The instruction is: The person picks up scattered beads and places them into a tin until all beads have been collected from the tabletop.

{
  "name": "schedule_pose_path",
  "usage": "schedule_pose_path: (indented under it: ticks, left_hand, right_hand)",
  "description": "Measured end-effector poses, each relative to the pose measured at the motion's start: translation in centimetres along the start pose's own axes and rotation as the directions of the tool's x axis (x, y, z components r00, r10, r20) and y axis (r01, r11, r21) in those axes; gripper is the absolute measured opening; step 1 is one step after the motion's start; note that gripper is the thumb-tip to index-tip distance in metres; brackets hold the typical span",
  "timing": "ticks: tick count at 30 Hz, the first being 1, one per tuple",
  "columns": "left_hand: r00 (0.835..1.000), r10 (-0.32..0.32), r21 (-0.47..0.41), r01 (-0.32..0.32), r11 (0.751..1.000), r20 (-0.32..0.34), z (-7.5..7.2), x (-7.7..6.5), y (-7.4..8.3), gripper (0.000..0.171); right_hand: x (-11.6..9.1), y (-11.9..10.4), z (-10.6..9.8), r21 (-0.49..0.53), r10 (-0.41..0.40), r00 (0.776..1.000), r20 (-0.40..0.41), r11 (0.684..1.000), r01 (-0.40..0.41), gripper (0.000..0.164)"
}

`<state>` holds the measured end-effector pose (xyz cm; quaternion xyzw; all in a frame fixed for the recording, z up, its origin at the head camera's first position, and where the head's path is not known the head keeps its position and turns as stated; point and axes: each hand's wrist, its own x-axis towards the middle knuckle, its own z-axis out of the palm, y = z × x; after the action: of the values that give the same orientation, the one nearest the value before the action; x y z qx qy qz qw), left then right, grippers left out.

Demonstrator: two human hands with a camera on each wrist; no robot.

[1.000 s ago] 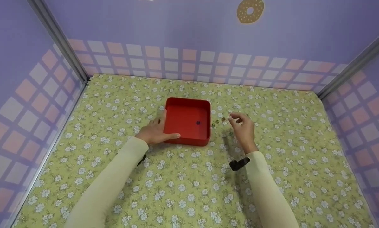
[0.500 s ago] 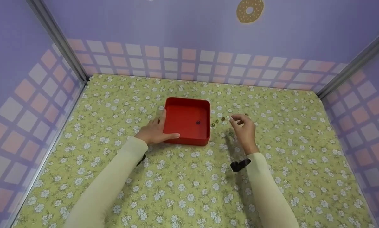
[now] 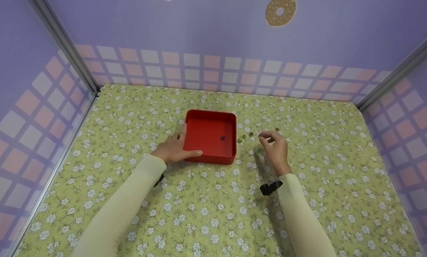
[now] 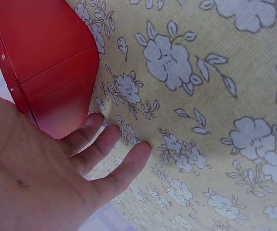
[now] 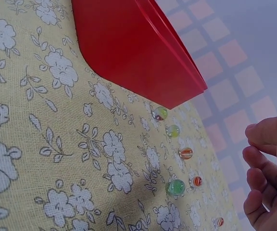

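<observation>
A red square tray [image 3: 210, 157] stands on the flowered cloth. My left hand [image 3: 172, 146] rests on its left side, thumb over the front rim and fingers spread. One dark marble [image 3: 223, 137] lies inside. To the right of the tray are several glass marbles on the cloth, among them a green one [image 5: 175, 187], a yellow one [image 5: 173, 130] and an orange-striped one [image 5: 185, 153]. My right hand [image 3: 276, 150] hovers over them with curled fingers. Its thumb and forefinger tips come together; no marble shows between them in the right wrist view.
Purple walls with pink and white squares [image 3: 211, 75] close off the back and both sides. A farther marble [image 3: 277, 129] lies behind my right hand. The patterned cloth [image 3: 206, 214] covers the whole surface.
My right hand has shifted slightly toward me, so the farther marble behind it shows more clearly. My left hand and the tray stay in place.
</observation>
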<state>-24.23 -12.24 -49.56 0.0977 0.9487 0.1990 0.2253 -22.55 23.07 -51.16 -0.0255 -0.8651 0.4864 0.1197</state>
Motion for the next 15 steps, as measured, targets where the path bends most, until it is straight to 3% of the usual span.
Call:
schedule_pose_path:
  ticks: [15]
  left_hand:
    - [1.0,-0.02,-0.027,0.02,0.999,0.022,-0.15,-0.08,0.15,0.128]
  right_hand:
    - [-0.44,0.45,0.05,-0.006,0.041,0.999,0.022,0.999,-0.04,0.024]
